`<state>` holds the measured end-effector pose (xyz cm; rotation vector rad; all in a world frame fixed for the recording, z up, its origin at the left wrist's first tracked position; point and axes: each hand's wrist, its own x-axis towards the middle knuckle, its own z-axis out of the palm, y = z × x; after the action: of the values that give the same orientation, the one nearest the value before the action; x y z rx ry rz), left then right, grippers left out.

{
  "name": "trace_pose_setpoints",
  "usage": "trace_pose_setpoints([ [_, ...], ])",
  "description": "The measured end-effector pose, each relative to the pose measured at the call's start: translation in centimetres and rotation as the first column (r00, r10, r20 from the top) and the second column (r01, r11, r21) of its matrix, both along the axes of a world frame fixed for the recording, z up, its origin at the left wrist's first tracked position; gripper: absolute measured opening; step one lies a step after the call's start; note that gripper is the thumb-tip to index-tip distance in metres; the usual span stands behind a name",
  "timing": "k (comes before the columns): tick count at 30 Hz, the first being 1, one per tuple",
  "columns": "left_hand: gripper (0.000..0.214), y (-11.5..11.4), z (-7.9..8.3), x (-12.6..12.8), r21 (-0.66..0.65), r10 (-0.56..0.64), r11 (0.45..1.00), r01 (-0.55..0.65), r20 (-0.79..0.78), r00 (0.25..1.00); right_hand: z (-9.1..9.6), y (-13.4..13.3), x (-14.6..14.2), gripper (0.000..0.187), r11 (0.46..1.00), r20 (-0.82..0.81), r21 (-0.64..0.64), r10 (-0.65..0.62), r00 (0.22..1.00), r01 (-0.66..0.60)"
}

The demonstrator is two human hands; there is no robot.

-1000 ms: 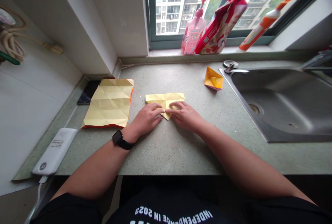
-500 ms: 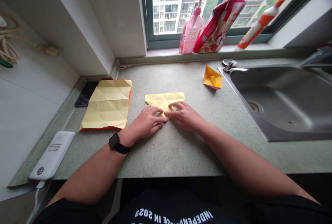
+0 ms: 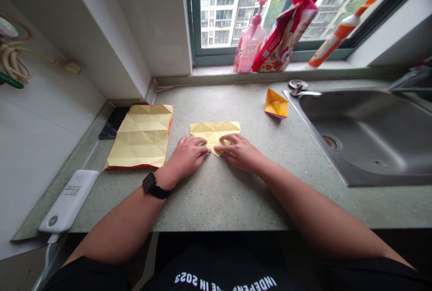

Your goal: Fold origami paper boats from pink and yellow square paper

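Note:
A small folded yellow paper lies on the grey-green counter in front of me. My left hand rests on its near left part, fingers bent and pressing the paper down. My right hand presses the near right part, fingertips pinched on a fold. The two hands almost touch over the paper's lower point. A black watch is on my left wrist.
A creased yellow sheet with an orange underside lies to the left, partly over a dark phone. A white power bank sits near the left edge. A folded orange paper box stands beside the steel sink. Bottles and a red bag line the windowsill.
My left fingers have slid slightly along the fold. The view shifted a little; the paper stays in place.

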<state>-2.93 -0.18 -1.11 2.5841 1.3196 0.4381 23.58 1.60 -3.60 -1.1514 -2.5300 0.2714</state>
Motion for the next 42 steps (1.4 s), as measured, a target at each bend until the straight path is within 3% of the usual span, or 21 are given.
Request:
trace_pose_setpoints([
  [7,0.022,0.5,-0.1,-0.6,-0.019,0.154,0.988,-0.156,-0.058,0.986,-0.1,0.0,0.0,0.029,1.0,-0.012,0.004,0.003,1.0,-0.003],
  [19,0.029,1.8,-0.5,-1.6,0.07,0.364,0.931,-0.358,-0.093,0.927,-0.2,0.0,0.0,0.028,1.0,-0.021,0.015,0.017,1.0,-0.016],
  [31,0.034,1.8,-1.5,-1.8,0.149,0.341,0.933,-0.327,-0.079,0.937,0.1,-0.1,0.0,0.029,1.0,-0.004,-0.004,0.009,1.0,-0.009],
  [42,0.024,-0.9,-0.5,-0.1,0.063,0.051,0.997,-0.05,-0.013,0.999,-0.2,-0.2,0.1,0.032,1.0,-0.004,0.01,0.005,1.0,-0.005],
])
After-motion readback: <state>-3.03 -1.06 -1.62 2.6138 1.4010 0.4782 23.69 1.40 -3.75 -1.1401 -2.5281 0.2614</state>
